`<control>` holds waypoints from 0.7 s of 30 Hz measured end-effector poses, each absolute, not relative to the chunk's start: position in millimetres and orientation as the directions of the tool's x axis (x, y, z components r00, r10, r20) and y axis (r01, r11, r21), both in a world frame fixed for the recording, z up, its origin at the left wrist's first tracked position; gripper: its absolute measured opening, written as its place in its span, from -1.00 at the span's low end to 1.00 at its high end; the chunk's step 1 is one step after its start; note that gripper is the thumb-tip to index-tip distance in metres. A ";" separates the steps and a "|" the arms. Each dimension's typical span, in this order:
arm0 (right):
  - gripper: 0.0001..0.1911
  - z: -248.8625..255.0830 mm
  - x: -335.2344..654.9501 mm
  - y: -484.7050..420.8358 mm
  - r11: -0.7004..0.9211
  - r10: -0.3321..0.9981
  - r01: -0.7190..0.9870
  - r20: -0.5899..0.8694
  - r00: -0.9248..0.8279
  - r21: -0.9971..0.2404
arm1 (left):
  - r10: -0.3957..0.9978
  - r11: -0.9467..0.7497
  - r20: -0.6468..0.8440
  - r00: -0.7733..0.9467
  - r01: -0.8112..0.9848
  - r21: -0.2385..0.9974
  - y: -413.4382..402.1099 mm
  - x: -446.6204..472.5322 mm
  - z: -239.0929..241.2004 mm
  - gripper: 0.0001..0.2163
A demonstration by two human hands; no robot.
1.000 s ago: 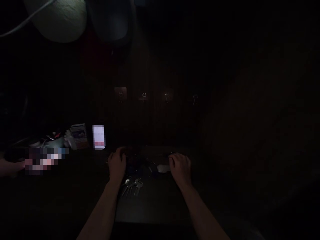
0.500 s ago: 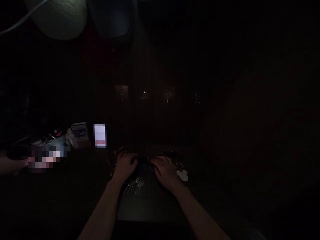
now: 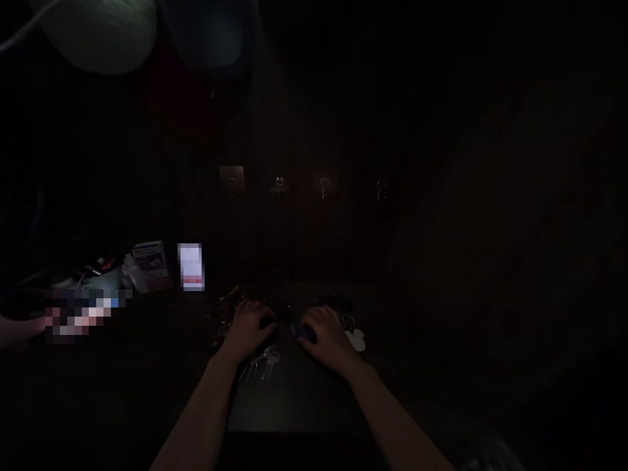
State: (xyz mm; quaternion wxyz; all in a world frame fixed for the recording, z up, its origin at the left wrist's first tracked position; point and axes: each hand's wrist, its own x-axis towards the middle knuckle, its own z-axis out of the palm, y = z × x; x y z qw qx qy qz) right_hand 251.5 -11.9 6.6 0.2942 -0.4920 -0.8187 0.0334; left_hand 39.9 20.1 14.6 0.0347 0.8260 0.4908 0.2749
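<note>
Darkness hides much of the surface. My left hand point(image 3: 252, 329) rests over a jumble of small dark items point(image 3: 222, 315), its fingers curled down and its thumb towards the middle. What lies under those fingers does not show. My right hand point(image 3: 326, 335) is curled over a small dark blue object point(image 3: 307, 334), visible between thumb and fingers. A bunch of metal keys point(image 3: 262, 364) lies just below my left hand. Beside my right hand's outer edge is a pale rounded tag point(image 3: 356, 340) with a ring point(image 3: 348, 321).
At left, another person's hand point(image 3: 22, 329) is by a blurred-out bright object point(image 3: 88, 317). Behind it stand a small box point(image 3: 151, 265) and a lit, pixelated rectangle point(image 3: 191, 267). Metal hooks point(image 3: 279, 183) line the back panel; caps point(image 3: 105, 33) hang upper left.
My hands have drawn slightly apart at the fingertips. The dark blue object now shows inside my right hand. The whole view has shifted a little.
</note>
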 end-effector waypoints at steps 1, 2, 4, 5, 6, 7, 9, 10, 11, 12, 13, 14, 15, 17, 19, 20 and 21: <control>-0.86 7.6 251.1 -12.6 0.508 0.832 0.783 0.442 -0.337 -0.360 | 0.829 -0.519 0.419 0.370 0.788 0.330 21.0 39.8 13.9 -0.87; -0.87 8.6 251.0 -13.4 0.499 0.839 0.780 0.435 -0.326 -0.378 | 0.828 -0.523 0.420 0.372 0.783 0.336 22.0 39.7 13.1 -0.87; -0.89 10.0 250.9 -14.3 0.469 0.860 0.771 0.422 -0.287 -0.431 | 0.824 -0.527 0.435 0.362 0.773 0.355 24.4 39.1 11.5 -0.86; -0.91 10.3 250.9 -14.1 0.448 0.872 0.760 0.416 -0.257 -0.471 | 0.822 -0.525 0.452 0.347 0.768 0.365 25.7 38.6 10.9 -0.85; -0.92 10.4 250.9 -13.3 0.426 0.884 0.738 0.412 -0.219 -0.523 | 0.819 -0.522 0.472 0.326 0.765 0.378 27.1 38.0 10.4 -0.84; -0.93 10.4 250.9 -11.9 0.409 0.894 0.701 0.410 -0.180 -0.584 | 0.817 -0.515 0.495 0.297 0.763 0.392 28.4 37.3 10.1 -0.84; -0.93 10.4 251.1 -8.1 0.388 0.905 0.583 0.414 -0.095 -0.714 | 0.810 -0.495 0.543 0.221 0.755 0.431 30.9 35.6 9.7 -0.82; -0.92 10.8 251.4 -6.1 0.383 0.908 0.508 0.416 -0.052 -0.772 | 0.806 -0.486 0.565 0.178 0.744 0.459 32.1 34.7 9.5 -0.80; -0.89 11.6 252.0 -4.3 0.379 0.910 0.430 0.414 -0.013 -0.820 | 0.802 -0.478 0.583 0.133 0.727 0.492 33.2 33.8 9.2 -0.79; -0.85 12.9 252.9 -2.9 0.373 0.914 0.356 0.405 0.017 -0.857 | 0.798 -0.472 0.595 0.089 0.706 0.528 34.3 33.1 8.9 -0.77; -0.81 14.7 254.0 -1.9 0.363 0.920 0.293 0.390 0.037 -0.884 | 0.796 -0.470 0.603 0.052 0.681 0.561 35.2 32.5 8.4 -0.75; -0.79 17.0 255.5 -1.3 0.350 0.926 0.243 0.373 0.055 -0.904 | 0.795 -0.470 0.606 0.025 0.656 0.590 36.0 32.0 7.9 -0.72; -0.78 19.7 257.3 -1.1 0.338 0.931 0.209 0.358 0.067 -0.918 | 0.794 -0.472 0.607 0.006 0.635 0.612 36.7 31.6 7.3 -0.70; -0.79 26.1 261.7 -1.0 0.319 0.934 0.181 0.341 0.107 -0.930 | 0.795 -0.477 0.606 -0.009 0.608 0.635 37.7 31.1 6.3 -0.68; -0.80 33.2 267.5 0.4 0.318 0.924 0.170 0.345 0.167 -0.933 | 0.798 -0.475 0.602 -0.012 0.602 0.642 38.4 31.1 5.4 -0.67; -0.79 37.0 271.1 2.0 0.325 0.914 0.165 0.354 0.197 -0.931 | 0.802 -0.469 0.597 -0.014 0.606 0.643 38.6 31.1 5.1 -0.66; -0.78 41.1 275.2 4.4 0.335 0.903 0.165 0.366 0.225 -0.928 | 0.806 -0.463 0.592 -0.013 0.611 0.643 38.6 31.3 4.8 -0.66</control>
